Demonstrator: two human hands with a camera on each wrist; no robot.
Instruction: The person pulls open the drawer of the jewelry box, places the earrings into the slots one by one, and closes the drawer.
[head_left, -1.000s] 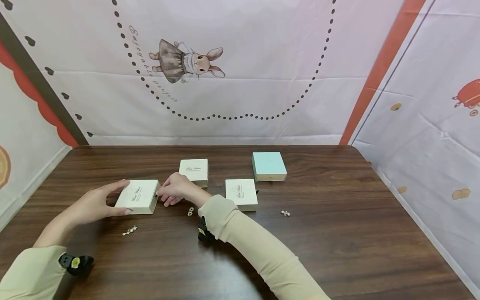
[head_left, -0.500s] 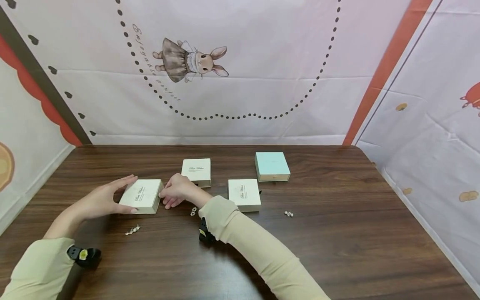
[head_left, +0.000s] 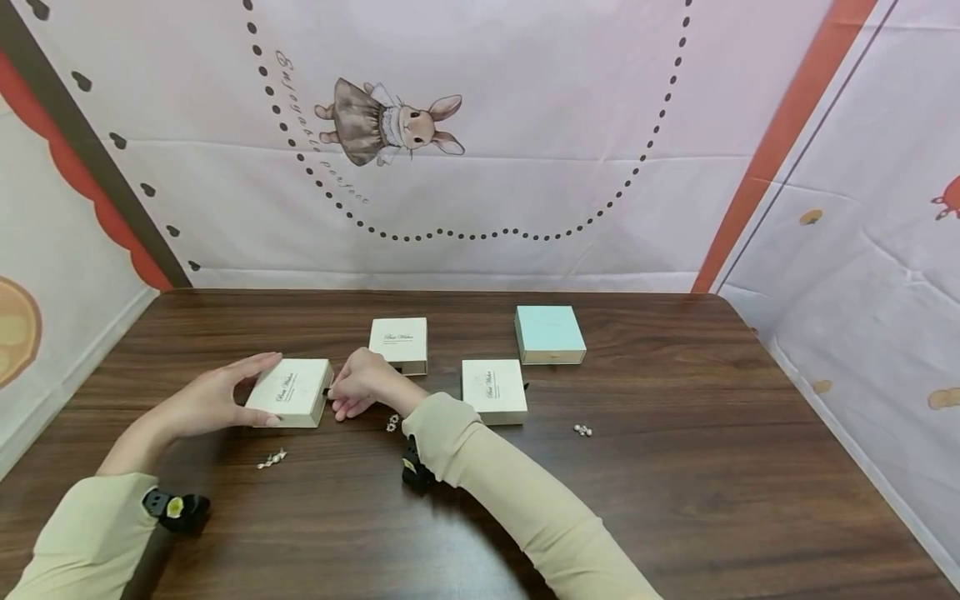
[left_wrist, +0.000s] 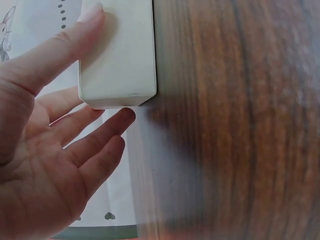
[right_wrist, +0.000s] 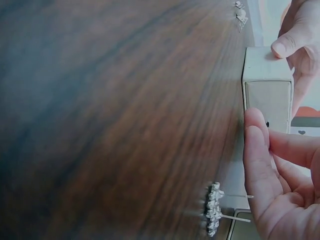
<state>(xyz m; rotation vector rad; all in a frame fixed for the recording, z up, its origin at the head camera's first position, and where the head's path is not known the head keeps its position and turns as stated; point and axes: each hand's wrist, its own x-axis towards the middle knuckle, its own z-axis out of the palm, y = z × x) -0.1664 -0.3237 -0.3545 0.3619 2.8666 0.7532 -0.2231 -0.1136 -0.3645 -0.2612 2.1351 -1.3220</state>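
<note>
My left hand holds a cream jewelry box marked "Best Wishes" on the left of the table, its thumb on the near side and fingers at the far side. In the left wrist view the thumb presses the side of the box. At the box's right end, my right hand pinches the small black pull tab. The drawer front looks flush with the sleeve in the right wrist view. Nearest me lies a pair of pearl earrings; sparkly ring-shaped earrings lie by the right wrist.
Behind the right hand sits another cream box. A third cream box lies right of the right forearm, with a pale blue box behind it. Small pearl earrings lie further right. Printed cloth hangs beyond the wooden table.
The whole view has shifted slightly, moving the scene right in the frame. Both hands stay at the same box, and the black tab shows more clearly between box and right fingertips.
</note>
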